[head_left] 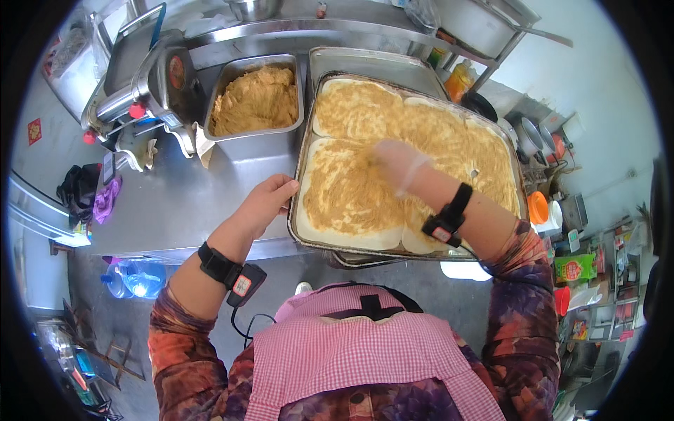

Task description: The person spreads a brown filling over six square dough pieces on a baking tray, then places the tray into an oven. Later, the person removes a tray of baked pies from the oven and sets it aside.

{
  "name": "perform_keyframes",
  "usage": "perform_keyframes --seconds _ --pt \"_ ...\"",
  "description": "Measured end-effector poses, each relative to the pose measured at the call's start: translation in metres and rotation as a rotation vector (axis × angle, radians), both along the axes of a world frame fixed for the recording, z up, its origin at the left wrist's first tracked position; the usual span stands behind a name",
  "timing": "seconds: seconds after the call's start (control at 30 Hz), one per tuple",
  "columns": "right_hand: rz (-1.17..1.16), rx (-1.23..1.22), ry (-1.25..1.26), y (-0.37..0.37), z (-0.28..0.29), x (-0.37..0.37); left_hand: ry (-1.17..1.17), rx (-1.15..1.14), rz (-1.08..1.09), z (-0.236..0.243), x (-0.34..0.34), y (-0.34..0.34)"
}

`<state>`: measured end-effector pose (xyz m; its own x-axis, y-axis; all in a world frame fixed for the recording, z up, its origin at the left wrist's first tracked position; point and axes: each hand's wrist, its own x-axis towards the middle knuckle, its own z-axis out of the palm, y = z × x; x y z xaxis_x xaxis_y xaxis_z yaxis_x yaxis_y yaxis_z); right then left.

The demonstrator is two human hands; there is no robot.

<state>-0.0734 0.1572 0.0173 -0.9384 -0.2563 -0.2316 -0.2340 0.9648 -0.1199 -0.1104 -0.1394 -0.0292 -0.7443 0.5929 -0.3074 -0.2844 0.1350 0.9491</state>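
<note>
Grasping left hand: tray's edge.
Right hand: blurred, grip unclear.
Dough: probably soft.
Tray: probably heavy; hold by rims.

Near the centre of the frame, the right hand, blurred inside a clear glove, is reaching over tan paste that is covering pale dough sheets in a large tray. The left hand is gripping its left rim. At upper left, a steel tub of similar paste is standing on the desk, beside a metal machine.
</note>
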Motion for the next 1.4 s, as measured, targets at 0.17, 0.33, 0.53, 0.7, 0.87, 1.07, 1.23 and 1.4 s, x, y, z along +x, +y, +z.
perform_keyframes --seconds 0.17,0.33,0.53,0.7,0.87,1.07,1.23,1.4 --pt "0.467 -0.221 0.223 -0.058 0.016 0.011 -0.002 0.015 0.046 0.002 0.005 0.002" --pt "-0.053 0.212 0.067 0.02 0.048 -0.056 0.017 0.005 0.089 0.004 0.011 0.004" --pt "0.079 0.149 0.126 0.055 0.016 -0.083 0.051 -0.039 0.134 0.006 0.015 0.005" --pt "-0.052 0.087 0.129 0.024 0.062 -0.054 0.056 -0.036 0.12 0.005 0.013 0.003" --pt "0.288 -0.128 0.214 0.004 0.028 0.009 0.023 -0.053 0.09 0.007 0.01 0.001" --pt "-0.439 0.124 -0.088 0.082 0.053 0.042 -0.002 -0.089 0.092 0.009 0.008 -0.001" --pt "-0.05 -0.136 0.088 0.099 0.032 0.11 -0.036 -0.087 0.079 0.006 0.005 -0.002" --pt "-0.193 -0.055 -0.201 0.102 0.028 0.108 -0.052 -0.05 0.069 0.002 0.001 -0.004"
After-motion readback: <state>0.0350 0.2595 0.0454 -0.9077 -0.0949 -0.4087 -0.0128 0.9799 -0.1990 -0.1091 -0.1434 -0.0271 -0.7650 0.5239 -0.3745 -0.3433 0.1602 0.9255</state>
